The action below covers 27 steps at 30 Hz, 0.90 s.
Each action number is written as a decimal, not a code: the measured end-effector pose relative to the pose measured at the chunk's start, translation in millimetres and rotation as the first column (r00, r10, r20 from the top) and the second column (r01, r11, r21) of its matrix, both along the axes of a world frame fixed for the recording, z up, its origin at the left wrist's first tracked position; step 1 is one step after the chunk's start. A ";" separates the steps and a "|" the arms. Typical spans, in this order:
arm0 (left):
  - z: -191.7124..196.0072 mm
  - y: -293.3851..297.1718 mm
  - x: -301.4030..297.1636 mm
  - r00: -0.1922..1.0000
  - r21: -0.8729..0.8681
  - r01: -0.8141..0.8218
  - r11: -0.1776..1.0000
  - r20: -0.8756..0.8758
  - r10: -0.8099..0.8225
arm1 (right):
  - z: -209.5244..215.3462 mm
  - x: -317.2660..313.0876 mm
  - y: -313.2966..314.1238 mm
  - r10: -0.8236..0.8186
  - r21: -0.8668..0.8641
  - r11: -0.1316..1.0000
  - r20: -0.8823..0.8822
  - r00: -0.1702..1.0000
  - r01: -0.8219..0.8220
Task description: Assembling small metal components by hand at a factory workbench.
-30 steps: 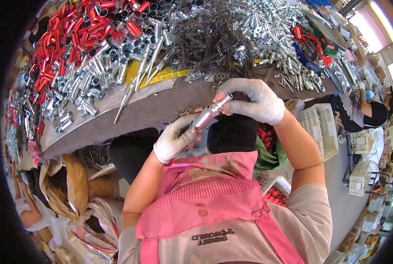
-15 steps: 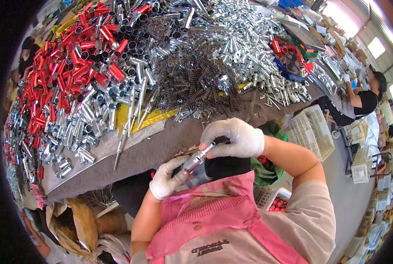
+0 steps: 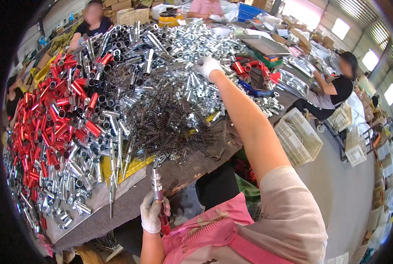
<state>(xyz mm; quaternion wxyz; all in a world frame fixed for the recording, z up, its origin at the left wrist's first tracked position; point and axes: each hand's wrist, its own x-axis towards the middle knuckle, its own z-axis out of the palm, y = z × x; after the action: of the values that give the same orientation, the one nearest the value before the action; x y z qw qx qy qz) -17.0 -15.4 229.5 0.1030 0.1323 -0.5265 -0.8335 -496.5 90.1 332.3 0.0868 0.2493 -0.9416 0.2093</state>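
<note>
Head view: left hand (image 3: 152, 214) grips metal rod (image 3: 157, 193) upright.

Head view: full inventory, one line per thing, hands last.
Silver metal fittings: a heap, too many to count, table centre and far side.
Red tubes: many, left part of table.
Dark wire springs: a heap, table centre.
Metal tray: one, silver, far right of table.
White crate: one, on floor at right.
Co-workers: three in part view, far side and right.
Left hand: white glove, holds an upright silver rod with red grip.
Right hand: white glove, reaching into the silver fittings.
</note>
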 end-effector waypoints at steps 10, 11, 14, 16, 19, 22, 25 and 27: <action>2.2 10.4 20.5 0.986 -0.050 0.153 0.987 0.078 -0.149 | 22.1 255.8 48.5 0.930 -0.411 0.351 0.046 0.366 -0.841; 4.7 11.9 26.9 0.981 -0.058 0.178 0.982 0.084 -0.173 | 15.5 275.0 49.1 0.963 -0.434 0.268 0.094 0.253 -0.860; 7.6 15.9 43.3 0.977 -0.127 0.201 0.971 0.102 -0.189 | 4.2 306.7 48.0 0.992 -0.348 0.074 0.119 0.035 -0.935; 8.3 17.5 51.2 0.980 -0.270 0.192 0.944 0.102 -0.170 | 0.6 319.2 49.4 0.986 -0.345 0.066 0.164 0.009 -0.936; 10.6 16.5 59.7 0.980 -0.411 0.193 0.891 0.132 -0.152 | -4.2 331.9 60.1 0.978 -0.323 0.148 0.190 0.089 -0.935; 7.8 17.3 69.3 0.992 -0.607 0.113 0.786 0.027 -0.122 | 16.2 358.7 65.8 0.690 -0.065 0.619 0.521 0.503 -0.783; 7.2 20.5 77.1 0.988 -0.532 0.148 0.834 0.106 -0.108 | -5.4 354.7 62.9 0.923 -0.371 0.383 0.177 0.341 -0.846; 0.8 21.4 81.5 0.993 -0.548 0.117 0.828 0.072 -0.093 | 2.6 358.1 61.7 0.917 -0.300 0.352 0.299 0.263 -0.887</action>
<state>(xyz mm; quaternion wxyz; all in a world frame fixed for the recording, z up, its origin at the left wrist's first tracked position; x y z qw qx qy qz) 64.5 6.0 230.3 0.0799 0.0855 -0.7526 -0.6480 -138.4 151.8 334.9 -0.2423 0.6850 -0.6168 0.3026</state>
